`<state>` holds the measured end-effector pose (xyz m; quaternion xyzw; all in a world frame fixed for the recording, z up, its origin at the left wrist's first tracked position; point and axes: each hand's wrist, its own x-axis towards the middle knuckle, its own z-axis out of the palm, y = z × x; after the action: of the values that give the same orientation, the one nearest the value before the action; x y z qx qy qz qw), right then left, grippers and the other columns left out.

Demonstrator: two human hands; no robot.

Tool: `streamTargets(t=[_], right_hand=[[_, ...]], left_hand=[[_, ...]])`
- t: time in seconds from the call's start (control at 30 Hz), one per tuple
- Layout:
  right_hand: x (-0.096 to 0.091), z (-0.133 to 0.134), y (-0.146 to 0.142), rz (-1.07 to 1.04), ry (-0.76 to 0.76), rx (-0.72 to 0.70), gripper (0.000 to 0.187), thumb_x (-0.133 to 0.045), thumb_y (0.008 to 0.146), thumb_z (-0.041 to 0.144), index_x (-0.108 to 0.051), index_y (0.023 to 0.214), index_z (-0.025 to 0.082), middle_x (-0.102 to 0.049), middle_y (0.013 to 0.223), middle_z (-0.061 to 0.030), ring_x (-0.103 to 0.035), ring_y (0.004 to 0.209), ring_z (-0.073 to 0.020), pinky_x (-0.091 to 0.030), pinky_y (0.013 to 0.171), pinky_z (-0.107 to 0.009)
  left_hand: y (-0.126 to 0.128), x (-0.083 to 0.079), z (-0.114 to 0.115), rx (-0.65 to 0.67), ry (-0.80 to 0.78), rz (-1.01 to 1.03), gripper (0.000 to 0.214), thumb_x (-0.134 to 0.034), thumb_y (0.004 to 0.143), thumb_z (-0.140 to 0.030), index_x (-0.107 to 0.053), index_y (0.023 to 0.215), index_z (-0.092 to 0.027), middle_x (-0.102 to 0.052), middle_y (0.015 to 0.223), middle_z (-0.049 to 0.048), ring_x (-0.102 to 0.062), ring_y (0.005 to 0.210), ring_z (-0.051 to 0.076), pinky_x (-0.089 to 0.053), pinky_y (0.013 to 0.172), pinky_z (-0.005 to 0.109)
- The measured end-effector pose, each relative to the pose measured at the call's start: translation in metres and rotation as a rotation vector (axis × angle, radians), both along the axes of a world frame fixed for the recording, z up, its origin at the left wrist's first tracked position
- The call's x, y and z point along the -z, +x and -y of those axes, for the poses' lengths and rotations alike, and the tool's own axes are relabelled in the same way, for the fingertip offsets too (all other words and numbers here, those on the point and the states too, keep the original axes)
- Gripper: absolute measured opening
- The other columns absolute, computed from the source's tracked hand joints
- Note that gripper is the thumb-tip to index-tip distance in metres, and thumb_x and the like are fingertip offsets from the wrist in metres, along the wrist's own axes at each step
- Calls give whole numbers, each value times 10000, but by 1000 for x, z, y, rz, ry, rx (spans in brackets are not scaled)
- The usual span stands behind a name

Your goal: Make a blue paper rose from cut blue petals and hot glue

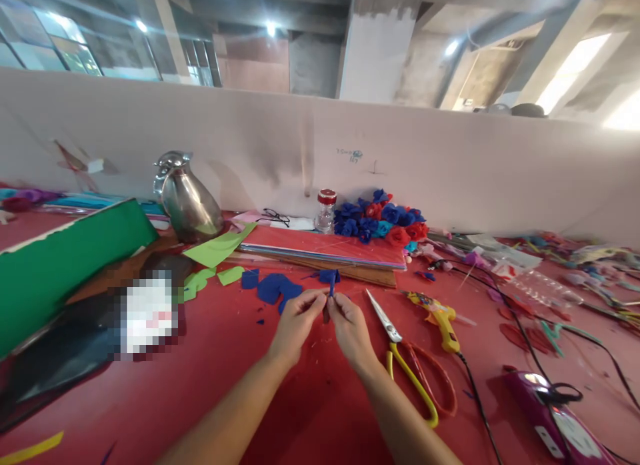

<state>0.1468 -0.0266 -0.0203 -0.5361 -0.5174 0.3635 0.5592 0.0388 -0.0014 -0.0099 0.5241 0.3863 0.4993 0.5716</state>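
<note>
left hand [300,318], right hand [351,323]: both grips pinched on blue piece [331,278]; light, even fingertip pressure should serve best.

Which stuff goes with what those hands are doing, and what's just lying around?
Likely part of it:
blue piece, in the left hand and right hand
loose blue pieces
scissors
yellow glue gun

Seemingly just lying about:
metal jug
black eyeglasses
red-lidded jar
</note>
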Motion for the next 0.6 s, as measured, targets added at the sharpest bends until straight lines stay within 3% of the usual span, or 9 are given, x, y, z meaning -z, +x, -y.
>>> streamTargets(t=[0.1,0.27,0.6], right_hand=[[-2,2,-2,26,3,-26,272,-447,817,388,-450,616,205,-438,582,35,-392,565,-115,-321,546,-234],[-5,3,-1,66,10,-56,255,-450,808,368,-447,609,207,-446,579,31,-401,564,-118,-322,537,-233],[-4,4,-2,98,47,-91,200,-470,834,351,-580,800,187,-574,704,-4,-521,682,-149,-400,667,-262]], left_hand=[[3,3,-1,36,-138,164,226,-717,643,-313,-730,812,-163,-684,749,40,-586,746,164,-448,761,290],[3,2,-2,82,-231,344,211,-773,577,-280,-713,732,-152,-644,650,12,-528,581,106,-420,606,246],[2,1,-5,65,-294,469,217,-808,515,-230,-663,650,-141,-606,619,-5,-517,563,92,-387,533,223]])
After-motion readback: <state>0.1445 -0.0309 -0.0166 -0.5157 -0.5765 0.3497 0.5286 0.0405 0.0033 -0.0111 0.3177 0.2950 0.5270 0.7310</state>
